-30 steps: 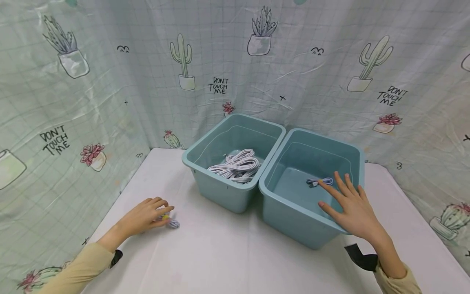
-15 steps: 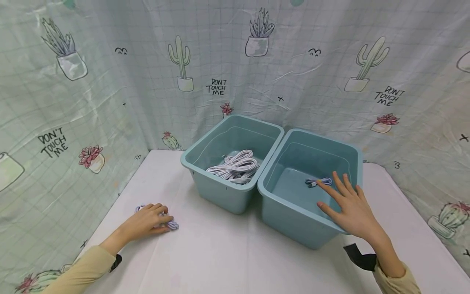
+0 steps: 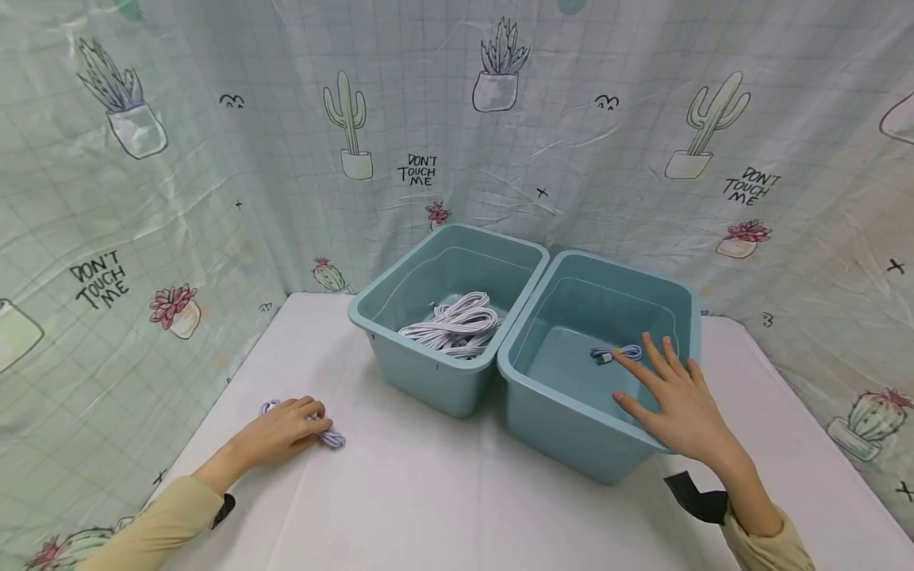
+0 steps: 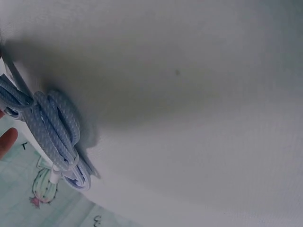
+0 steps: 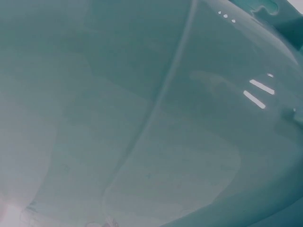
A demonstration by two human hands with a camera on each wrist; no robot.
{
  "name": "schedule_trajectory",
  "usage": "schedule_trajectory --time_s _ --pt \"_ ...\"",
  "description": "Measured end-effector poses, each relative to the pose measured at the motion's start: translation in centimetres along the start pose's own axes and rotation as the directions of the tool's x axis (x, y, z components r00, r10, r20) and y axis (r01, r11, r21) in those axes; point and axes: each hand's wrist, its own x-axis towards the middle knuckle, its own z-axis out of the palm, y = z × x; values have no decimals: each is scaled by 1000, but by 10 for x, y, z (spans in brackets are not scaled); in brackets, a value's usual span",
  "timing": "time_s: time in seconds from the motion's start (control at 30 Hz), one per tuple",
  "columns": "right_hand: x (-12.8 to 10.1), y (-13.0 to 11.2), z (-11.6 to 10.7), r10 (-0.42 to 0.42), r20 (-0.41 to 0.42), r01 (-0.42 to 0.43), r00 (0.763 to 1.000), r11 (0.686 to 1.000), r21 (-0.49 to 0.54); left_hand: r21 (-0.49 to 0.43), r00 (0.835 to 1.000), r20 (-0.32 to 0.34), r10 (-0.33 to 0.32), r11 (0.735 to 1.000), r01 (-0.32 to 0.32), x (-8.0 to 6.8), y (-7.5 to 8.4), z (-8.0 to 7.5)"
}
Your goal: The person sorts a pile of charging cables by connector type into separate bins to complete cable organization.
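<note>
My left hand [image 3: 282,432] is low over the table at the left, its fingers curled round a coiled blue-and-white braided cable [image 3: 332,438]. The hand covers the middle of the coil. In the left wrist view the same cable [image 4: 52,125] shows its loops and a tie band, with a fingertip [image 4: 7,141] at its side. My right hand [image 3: 681,408] hovers with spread fingers over the near right side of the right teal bin [image 3: 564,400], holding nothing. Inside that bin lies a coiled USB cable [image 3: 628,353], beyond the fingertips.
Beside it stands the left teal bin [image 3: 407,361], with several white cables [image 3: 464,321] heaped inside. Both bins are on a white-covered table [image 3: 400,492]. A cactus-print curtain [image 3: 271,159] hangs behind and along the sides.
My left hand has lowered onto the cable and closed its fingers round it. The right hand has stayed over the right bin. The head view has shifted slightly.
</note>
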Motion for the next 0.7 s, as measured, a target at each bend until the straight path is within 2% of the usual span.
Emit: schedule_trajectory --time_s 0.4,0.7 --pt "0 0 1 -4 -13 4 1000 1000 6 10 999 -23 43 999 -43 5 -3 -6" --pt "0 0 1 -9 -17 10 1000 1000 8 21 996 -61 71 997 -69 13 -6 -18"
